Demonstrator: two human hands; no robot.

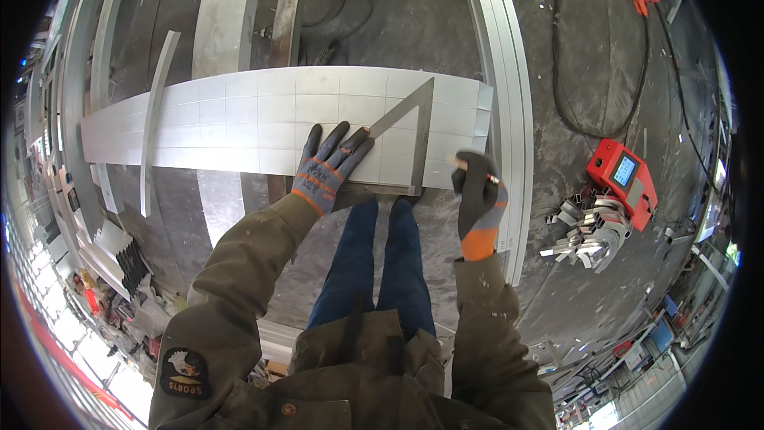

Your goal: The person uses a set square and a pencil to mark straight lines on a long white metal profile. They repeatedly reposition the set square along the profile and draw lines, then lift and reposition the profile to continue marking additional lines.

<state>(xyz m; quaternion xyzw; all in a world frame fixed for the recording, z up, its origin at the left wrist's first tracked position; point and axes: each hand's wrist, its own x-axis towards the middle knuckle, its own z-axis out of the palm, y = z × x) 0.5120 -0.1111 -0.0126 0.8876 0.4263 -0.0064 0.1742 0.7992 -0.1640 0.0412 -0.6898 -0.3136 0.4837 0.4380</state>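
Note:
A long silvery metal sheet marked with a grid of thin lines lies crosswise before me. On its right part rests a triangular metal set square, its base strip along the sheet's near edge. My left hand, in a grey glove with orange bands, lies with fingers spread over the square's left side and the sheet, covering part of both. Right of the square, my right hand is closed around a thin pencil above the sheet's near right corner. The pencil's middle is hidden by the fingers.
Long metal rails run beneath the sheet's right end. A narrow metal strip crosses the sheet's left part. On the floor at right stand a red machine with a screen and a pile of metal offcuts; a black cable curves nearby.

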